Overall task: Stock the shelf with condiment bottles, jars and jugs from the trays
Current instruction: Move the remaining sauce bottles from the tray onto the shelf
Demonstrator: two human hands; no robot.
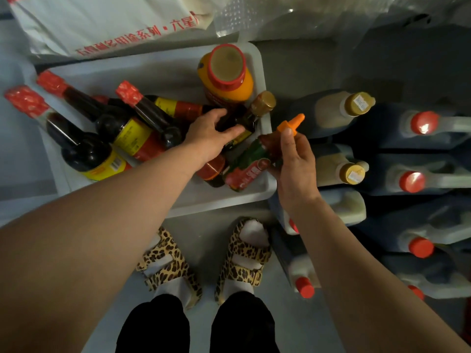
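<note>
Under the left hand (207,132) fingers (229,131), curling onto a gold-capped dark bottle (251,117) in the white tray (163,70); lying with long axis running up-right, cap pointing away. Beside it, right hand (295,164) pinching the orange-nozzle sauce bottle (257,159) by the neck, base resting low in the tray corner. Needing only a lift.

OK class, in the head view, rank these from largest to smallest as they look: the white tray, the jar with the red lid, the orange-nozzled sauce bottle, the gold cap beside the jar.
1. white tray
2. jar with the red lid
3. orange-nozzled sauce bottle, held in the right hand; nearly jar-sized, so ranks 2 and 3 are unsure
4. gold cap
</note>
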